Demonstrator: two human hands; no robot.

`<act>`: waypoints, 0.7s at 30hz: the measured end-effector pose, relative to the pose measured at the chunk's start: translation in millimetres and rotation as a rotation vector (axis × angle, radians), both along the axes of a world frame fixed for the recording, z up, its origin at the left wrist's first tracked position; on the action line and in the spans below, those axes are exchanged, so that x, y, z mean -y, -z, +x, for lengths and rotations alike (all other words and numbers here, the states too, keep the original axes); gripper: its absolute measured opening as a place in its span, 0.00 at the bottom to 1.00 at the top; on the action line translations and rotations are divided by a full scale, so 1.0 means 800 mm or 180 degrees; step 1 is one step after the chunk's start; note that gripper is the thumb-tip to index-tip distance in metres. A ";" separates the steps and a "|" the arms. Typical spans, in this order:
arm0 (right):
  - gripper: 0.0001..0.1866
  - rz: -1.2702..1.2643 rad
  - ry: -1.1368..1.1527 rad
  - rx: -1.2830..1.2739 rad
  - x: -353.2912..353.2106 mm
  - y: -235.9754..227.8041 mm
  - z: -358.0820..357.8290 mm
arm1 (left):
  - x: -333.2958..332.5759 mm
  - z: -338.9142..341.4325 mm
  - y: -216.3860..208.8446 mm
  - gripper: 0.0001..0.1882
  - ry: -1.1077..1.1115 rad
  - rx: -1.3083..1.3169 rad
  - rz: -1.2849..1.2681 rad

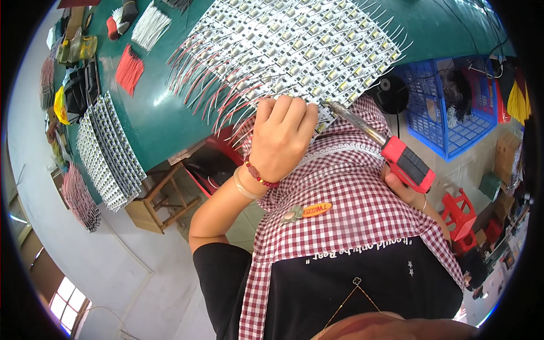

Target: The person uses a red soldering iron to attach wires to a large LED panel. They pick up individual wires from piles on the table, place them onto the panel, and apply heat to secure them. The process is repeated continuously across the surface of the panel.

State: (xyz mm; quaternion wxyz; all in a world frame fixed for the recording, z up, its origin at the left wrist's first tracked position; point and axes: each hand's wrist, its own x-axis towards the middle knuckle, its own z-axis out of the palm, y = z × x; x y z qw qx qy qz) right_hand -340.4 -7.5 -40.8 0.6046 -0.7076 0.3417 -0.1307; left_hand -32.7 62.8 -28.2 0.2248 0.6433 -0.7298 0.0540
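A large white circuit-board panel [306, 42] covered in rows of small components lies at the table's near edge. Red and dark wires [212, 93] stick out along its left side, pale ones along its right. My left hand [286, 130] rests over the panel's near corner, fingers curled down and closed; their tips and whatever they pinch are hidden. My right hand [395, 182] grips a soldering iron [405, 161] with a red and black handle and is partly hidden behind it. The iron's metal tip points at the board, close beside my left fingertips.
On the green table [158, 122] lie bundles of red wires [130, 70] and white wires [151, 26]. A stack of finished-looking board strips [107, 153] sits at the left edge. Blue crates [447, 113] and a red stool [459, 214] stand to the right; a wooden stool [156, 207] is below left.
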 end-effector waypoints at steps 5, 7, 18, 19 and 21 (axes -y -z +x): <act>0.07 -0.0291 -0.0129 0.0049 0.003 0.004 0.004 | 0.003 -0.002 -0.002 0.11 0.0044 -0.0034 0.0029; 0.07 -0.0308 -0.0165 0.0011 0.005 -0.001 0.009 | 0.002 -0.002 -0.002 0.11 0.0055 0.0003 0.0071; 0.07 0.0014 -0.0004 0.0059 -0.004 0.009 -0.004 | 0.004 -0.003 -0.003 0.11 0.0043 0.0065 0.0025; 0.07 0.0020 0.0001 0.0053 -0.004 0.008 -0.005 | 0.004 -0.003 -0.003 0.10 0.0051 0.0109 -0.0018; 0.07 0.0013 0.0010 0.0082 -0.004 0.008 -0.004 | 0.003 -0.004 -0.006 0.09 -0.0004 0.0190 0.0015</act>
